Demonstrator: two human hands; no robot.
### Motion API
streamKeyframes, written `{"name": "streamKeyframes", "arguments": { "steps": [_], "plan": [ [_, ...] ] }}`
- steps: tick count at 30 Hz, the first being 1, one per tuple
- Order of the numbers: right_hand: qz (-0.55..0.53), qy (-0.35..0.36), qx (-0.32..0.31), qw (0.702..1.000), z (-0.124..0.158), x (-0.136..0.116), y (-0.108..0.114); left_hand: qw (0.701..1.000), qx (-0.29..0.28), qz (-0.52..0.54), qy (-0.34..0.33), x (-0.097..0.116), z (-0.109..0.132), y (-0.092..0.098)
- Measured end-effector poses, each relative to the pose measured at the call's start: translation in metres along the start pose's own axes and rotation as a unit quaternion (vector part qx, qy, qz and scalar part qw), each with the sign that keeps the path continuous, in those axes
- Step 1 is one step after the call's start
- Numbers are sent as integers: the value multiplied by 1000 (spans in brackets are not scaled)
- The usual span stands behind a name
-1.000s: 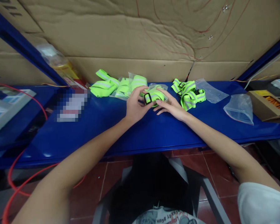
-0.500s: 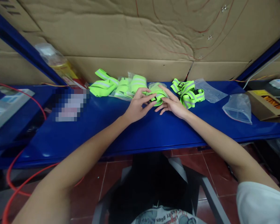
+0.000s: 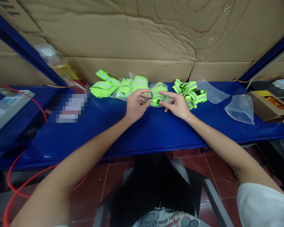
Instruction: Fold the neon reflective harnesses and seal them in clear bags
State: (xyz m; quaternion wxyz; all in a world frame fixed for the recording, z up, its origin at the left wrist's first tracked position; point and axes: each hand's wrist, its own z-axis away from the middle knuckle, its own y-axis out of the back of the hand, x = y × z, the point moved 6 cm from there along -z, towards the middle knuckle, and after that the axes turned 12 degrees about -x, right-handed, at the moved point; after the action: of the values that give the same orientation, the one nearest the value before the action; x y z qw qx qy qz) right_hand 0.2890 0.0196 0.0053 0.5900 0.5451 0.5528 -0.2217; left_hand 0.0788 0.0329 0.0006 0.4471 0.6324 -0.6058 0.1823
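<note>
Between my hands, on the blue shelf (image 3: 123, 135), is a clear plastic bag (image 3: 167, 97) with a neon-yellow reflective strap (image 3: 157, 89) in its mouth or inside. My left hand (image 3: 135, 106) pinches the bag's left edge between thumb and fingers. On the other side my right hand (image 3: 178, 105) grips the right edge, thumb below and fingers above. A black buckle part shows near my left fingertips. Just left lies a bagged reflective strap (image 3: 140, 82). A loose bundle of reflective strap (image 3: 191, 94) with black buckles sits right of my right hand.
Two flat clear bags lie to the right, the nearer one (image 3: 241, 108) beside an open cardboard box (image 3: 267, 107). More yellow strap (image 3: 105, 86) is at the left, near a bottle (image 3: 59, 64). A cardboard wall (image 3: 109, 37) closes off the back.
Both hands have shifted from the strap and its buckle to the sides of the clear bag. The strap now lies lower in the bag, and my fingers have closed on the edges.
</note>
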Motion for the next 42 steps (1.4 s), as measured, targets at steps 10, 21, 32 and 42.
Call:
{"name": "streamKeyframes", "arguments": {
  "steps": [10,21,32,42],
  "plan": [
    [337,39,65,938,7,-15,18,998,-53,-19,-29,1,1,-7],
    [379,84,-22,921,2,-8,-7,980,-95,-111,-138,24,11,-24],
    [335,96,-20,937,5,-18,2,987,-59,-118,-87,20,7,-17],
    [364,112,-14,925,5,-19,3,960,-98,-253,-73,20,11,-17]
  ]
}}
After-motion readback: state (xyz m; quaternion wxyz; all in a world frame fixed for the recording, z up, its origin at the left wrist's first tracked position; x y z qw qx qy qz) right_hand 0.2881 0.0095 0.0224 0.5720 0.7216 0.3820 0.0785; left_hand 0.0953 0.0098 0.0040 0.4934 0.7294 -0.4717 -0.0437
